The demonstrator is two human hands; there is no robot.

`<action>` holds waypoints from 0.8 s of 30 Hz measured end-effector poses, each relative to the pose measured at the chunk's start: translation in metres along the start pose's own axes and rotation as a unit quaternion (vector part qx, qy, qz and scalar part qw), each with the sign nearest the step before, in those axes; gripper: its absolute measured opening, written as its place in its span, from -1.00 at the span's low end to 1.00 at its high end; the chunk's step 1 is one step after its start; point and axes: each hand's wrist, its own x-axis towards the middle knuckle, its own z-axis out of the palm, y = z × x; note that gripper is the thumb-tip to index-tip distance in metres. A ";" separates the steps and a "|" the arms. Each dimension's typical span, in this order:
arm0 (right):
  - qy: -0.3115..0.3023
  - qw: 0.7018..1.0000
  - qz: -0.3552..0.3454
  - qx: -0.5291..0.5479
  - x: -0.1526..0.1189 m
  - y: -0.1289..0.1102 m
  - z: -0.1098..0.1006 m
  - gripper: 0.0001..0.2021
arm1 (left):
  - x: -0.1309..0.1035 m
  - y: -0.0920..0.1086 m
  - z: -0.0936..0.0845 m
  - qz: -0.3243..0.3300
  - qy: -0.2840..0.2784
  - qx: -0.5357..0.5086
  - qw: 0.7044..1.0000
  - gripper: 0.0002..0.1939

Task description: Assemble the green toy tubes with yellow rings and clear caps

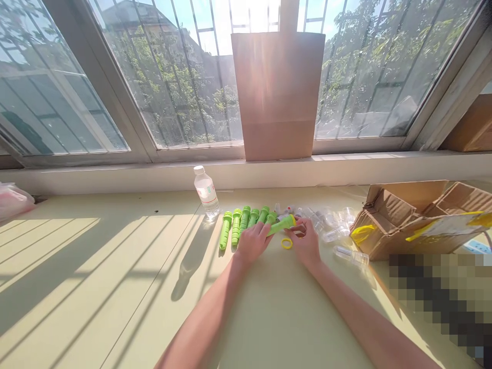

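My left hand is closed around a green flashlight-shaped plastic tube, held tilted with its wide end to the right. A yellow ring sits at that wide end. The fingers of my right hand pinch the ring there. On the table just below the tube lies a loose yellow ring. Several more green tubes lie in a row beyond and left of my left hand, some partly hidden by it. Clear plastic tubes are heaped beyond my right hand, with a clear tube nearer.
A water bottle stands behind the row, at its left. At the right is an open cardboard box with dividers and yellow tape. A cardboard sheet leans on the window. A pinkish plastic bag lies far left.
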 end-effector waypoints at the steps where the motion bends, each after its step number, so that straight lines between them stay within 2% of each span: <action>1: -0.001 1.000 0.001 -0.001 0.000 0.000 0.000 -0.62 | 0.000 0.000 0.000 0.006 0.008 0.003 1.000 -0.78; 9: -0.017 1.000 -0.004 -0.013 0.000 -0.002 0.000 -0.56 | 0.000 -0.001 -0.001 0.002 0.015 0.012 1.000 -0.70; 15: -0.019 0.999 -0.024 -0.015 -0.001 -0.005 0.001 -0.54 | 0.002 0.001 -0.007 0.000 0.048 0.018 0.999 -0.68; 24: -0.013 0.999 -0.033 -0.027 -0.001 -0.003 0.000 -0.65 | 0.002 0.002 -0.006 0.001 -0.005 0.004 1.000 -0.63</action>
